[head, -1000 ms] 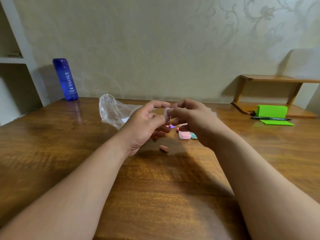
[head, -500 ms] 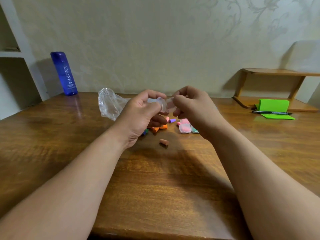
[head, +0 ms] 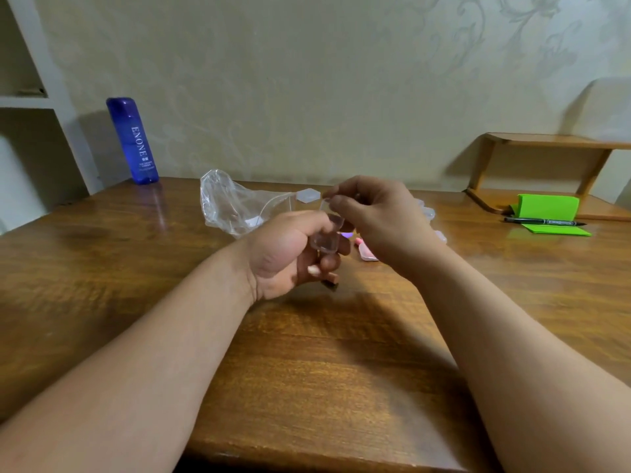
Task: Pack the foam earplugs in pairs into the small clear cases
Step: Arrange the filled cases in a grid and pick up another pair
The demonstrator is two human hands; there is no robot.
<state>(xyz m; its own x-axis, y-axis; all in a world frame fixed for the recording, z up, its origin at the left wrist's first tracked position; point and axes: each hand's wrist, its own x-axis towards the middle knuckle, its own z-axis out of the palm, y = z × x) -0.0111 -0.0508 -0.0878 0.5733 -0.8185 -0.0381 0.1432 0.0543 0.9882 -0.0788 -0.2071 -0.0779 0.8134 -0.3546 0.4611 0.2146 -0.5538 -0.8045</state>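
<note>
Centrally, both hands meet on one clear case point(head: 324, 238).
Forearms converge; the left hand point(head: 290, 254) curls round its base, and the right hand point(head: 379, 216), at its 1 o'clock, pinches the raised lid. Beyond, at 11 o'clock, a plastic bag point(head: 235, 206) lies on the bench point(head: 307, 370).

Counter point(head: 307, 387): wood, varnished, glossy, grain showing.
Case point(head: 326, 238), held between left grip point(head: 290, 257) and right grip point(head: 379, 213): clear plastic, smooth, shiny.
Bag point(head: 232, 206), beyond left grip: thin clear film, crinkled.
Bottle point(head: 135, 141), far left of left grip: translucent blue plastic, glossy.
Card point(head: 548, 208), right of right grip: green, matt.
Wall point(head: 307, 80): matt, faintly patterned.
</note>
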